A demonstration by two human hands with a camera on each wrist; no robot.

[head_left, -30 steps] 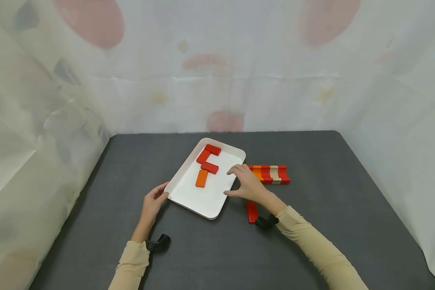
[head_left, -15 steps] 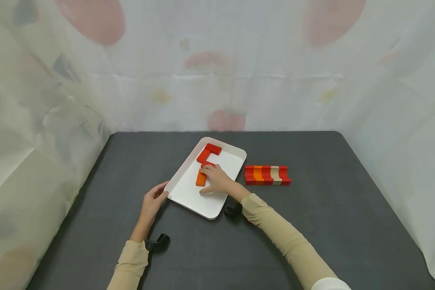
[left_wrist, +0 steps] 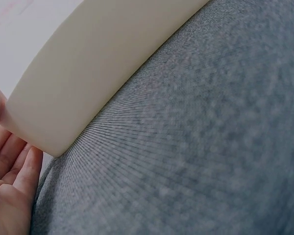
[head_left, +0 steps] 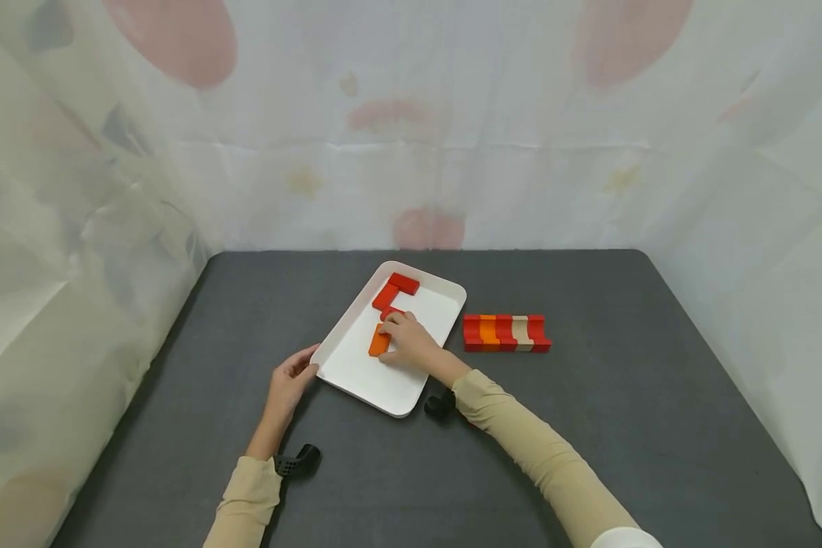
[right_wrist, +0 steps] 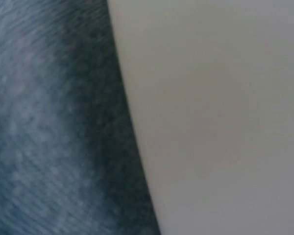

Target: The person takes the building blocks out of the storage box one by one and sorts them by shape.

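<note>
right grip (head_left: 411, 341) pinches orange block (head_left: 378, 345); left grip (head_left: 289, 383) loosely touches tray (head_left: 356, 367).

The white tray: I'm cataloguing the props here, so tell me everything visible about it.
The white tray is a shallow rectangle with rounded corners and a low rim, matte, plastic-looking. It lies flat and askew on the dark grey table. Red blocks and an orange block lie inside. The left hand touches its near-left edge; the right hand rests inside on the blocks.
</note>
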